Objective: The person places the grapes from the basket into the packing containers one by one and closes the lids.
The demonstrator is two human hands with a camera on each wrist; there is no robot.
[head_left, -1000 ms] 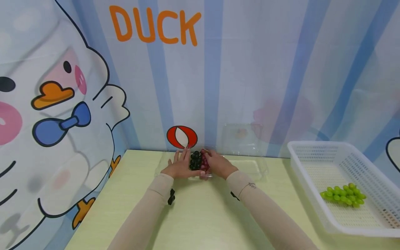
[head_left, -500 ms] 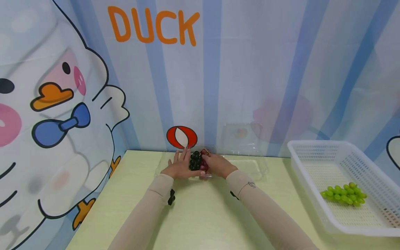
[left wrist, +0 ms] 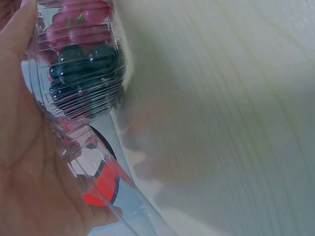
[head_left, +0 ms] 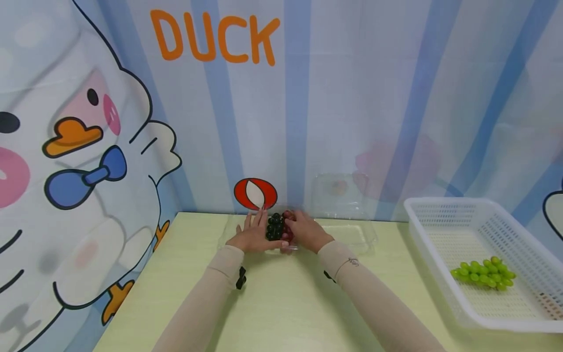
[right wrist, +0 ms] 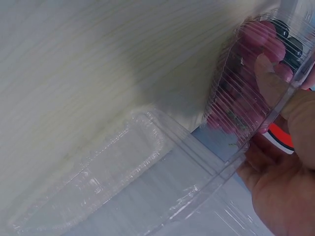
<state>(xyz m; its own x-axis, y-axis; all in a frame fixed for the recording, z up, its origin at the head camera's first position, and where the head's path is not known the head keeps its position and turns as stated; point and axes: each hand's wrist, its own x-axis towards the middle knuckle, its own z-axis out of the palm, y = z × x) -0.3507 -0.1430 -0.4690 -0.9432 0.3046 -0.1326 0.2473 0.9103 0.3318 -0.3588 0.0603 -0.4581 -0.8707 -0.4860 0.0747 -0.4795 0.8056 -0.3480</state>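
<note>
A clear plastic container [left wrist: 81, 115] holds a dark grape bunch [head_left: 275, 226] on the left and a red grape bunch [head_left: 288, 235] on the right. My left hand [head_left: 252, 237] rests along its left side, fingers straight and pointing away, thumb reaching across the front. At the right side my right hand [head_left: 309, 231] grips the red bunch, with its thumb pressed on the grapes in the right wrist view. Part of the red bunch hides behind the fingers. The ribbed container wall [right wrist: 226, 83] stands between the wrist cameras and the fruit.
Right of the hands stands another clear container [head_left: 352, 235], its lid [head_left: 338, 195] raised against the striped curtain [head_left: 334, 98]. A white perforated basket [head_left: 440, 293] at the right holds a green grape bunch [head_left: 484, 274]. Everything sits on a pale wooden table [head_left: 286, 303].
The right hand's fingers have shifted slightly on the red grapes, leaving more of them visible than half a second ago. My left hand and the dark grapes have stayed in place.
</note>
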